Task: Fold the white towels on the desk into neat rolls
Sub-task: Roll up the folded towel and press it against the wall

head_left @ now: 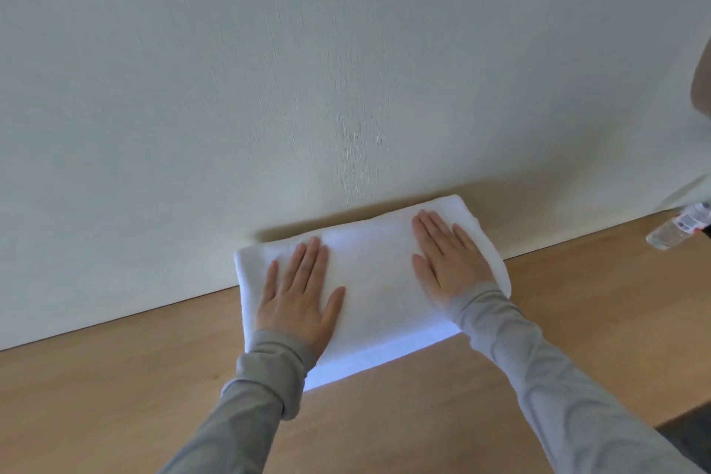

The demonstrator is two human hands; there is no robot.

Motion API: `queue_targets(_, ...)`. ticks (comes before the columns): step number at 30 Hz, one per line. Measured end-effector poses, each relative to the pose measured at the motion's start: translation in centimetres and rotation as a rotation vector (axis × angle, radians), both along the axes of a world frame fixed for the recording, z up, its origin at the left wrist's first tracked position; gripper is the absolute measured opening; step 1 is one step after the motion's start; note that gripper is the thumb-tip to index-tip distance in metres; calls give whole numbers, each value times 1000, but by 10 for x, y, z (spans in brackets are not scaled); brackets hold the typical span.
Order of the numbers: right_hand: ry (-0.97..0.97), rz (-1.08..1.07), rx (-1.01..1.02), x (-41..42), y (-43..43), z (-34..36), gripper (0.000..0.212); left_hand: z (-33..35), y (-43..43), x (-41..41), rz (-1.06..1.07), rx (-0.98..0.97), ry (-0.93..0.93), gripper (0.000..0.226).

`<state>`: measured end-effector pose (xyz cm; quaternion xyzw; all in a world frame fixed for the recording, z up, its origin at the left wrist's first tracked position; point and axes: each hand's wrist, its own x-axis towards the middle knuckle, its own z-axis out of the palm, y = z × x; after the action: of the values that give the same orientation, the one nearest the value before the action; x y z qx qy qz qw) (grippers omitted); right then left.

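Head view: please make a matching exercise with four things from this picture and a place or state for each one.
Things:
1. white towel
2. left hand
3. right hand
4. clear bottle

Places or states:
a. far right on the desk, near the wall
b. flat on the towel's right part
c. folded, lying by the wall
d. flat on the towel's left part

Pairs: 1-c, 2-d, 3-b, 4-a
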<state>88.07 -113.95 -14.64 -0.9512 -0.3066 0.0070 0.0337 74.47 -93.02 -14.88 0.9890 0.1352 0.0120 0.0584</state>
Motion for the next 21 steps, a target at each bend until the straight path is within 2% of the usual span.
queue_targets(8, 149, -39, -79, -8, 10, 40, 56, 27, 11, 1, -79, -37, 123, 59)
queue_targets(14, 55, 40, 239, -52, 59, 127, 52, 111, 55, -39, 68, -72, -66, 59)
queue_targets(21, -110, 221, 324, -144, 180, 198, 51, 181, 149, -148, 239, 26, -176, 57)
